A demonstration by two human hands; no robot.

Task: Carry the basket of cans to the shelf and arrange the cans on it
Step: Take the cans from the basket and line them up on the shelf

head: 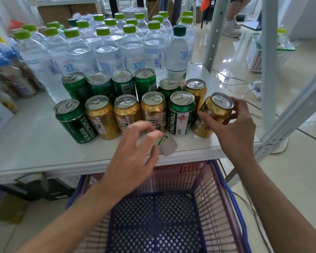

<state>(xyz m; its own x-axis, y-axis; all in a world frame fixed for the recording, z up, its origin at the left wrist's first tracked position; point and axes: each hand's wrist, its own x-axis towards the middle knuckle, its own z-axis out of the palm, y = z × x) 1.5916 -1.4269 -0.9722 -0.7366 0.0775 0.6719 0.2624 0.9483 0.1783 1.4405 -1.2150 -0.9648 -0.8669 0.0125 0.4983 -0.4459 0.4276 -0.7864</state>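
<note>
The right hand [233,125] grips a gold can [213,114] at the right end of the near row, thumb on its near side and fingers [239,105] curled round the far side just under the rim. The left hand [133,147] hovers over the shelf's near edge with its fingers curled in and blurred. A small pale tag [169,146] with a green line shows at their tips, and whether they pinch it cannot be told. The held can stands just beside a green can [181,114] printed TSINGTAO down its side. Left of that come three gold cans, then another green TSINGTAO can [75,121]. The far row [123,83] holds five green cans and one gold at its right end, and all twelve are upright. Behind them stand clear water bottles [106,50] with light green caps and blue Chinese lettering. One bottle with a dark green cap [178,53] is at the right. The white shelf [35,143] lies bare left of the cans and in a narrow strip along its near edge. On the right, a grey post [268,70] rises just past the held can. The purple basket [232,194] sits below the near edge between the forearms, with no cans in it.
</note>
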